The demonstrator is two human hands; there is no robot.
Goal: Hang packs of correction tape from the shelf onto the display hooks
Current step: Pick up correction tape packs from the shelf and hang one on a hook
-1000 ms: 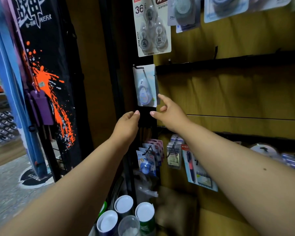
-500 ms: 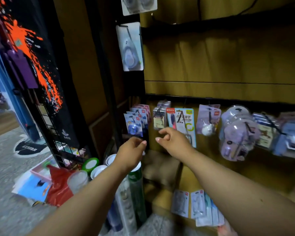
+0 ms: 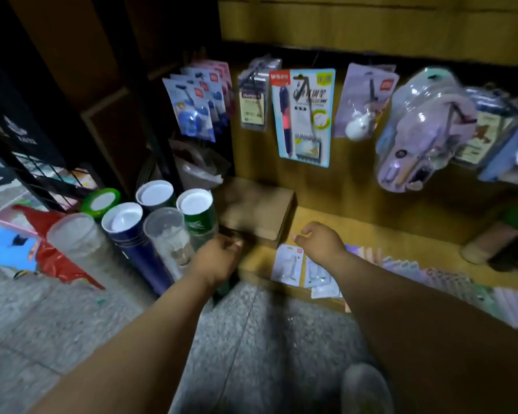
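Packs of correction tape (image 3: 288,265) lie flat on the low wooden shelf (image 3: 371,231), in a row that runs off to the right. My right hand (image 3: 320,242) hovers just above the leftmost packs, fingers loosely curled, holding nothing. My left hand (image 3: 219,255) is lower left of it, in front of a brown cardboard box (image 3: 257,209), fingers loosely curled and empty. Blue correction tape packs (image 3: 192,110) hang on hooks at the upper left of the lower display. The picture is blurred by motion.
Several capped tubes (image 3: 159,216) stand on the floor left of the shelf. A black wire rack (image 3: 36,171) and red and blue bags (image 3: 42,252) lie further left. Pen packs (image 3: 305,115) and purple plastic packs (image 3: 419,130) hang above the shelf. My shoe (image 3: 365,386) shows at the bottom.
My view has dropped from the upper hooks to the low shelf. Both hands have come down from the hung pack to just above the packs on the shelf.
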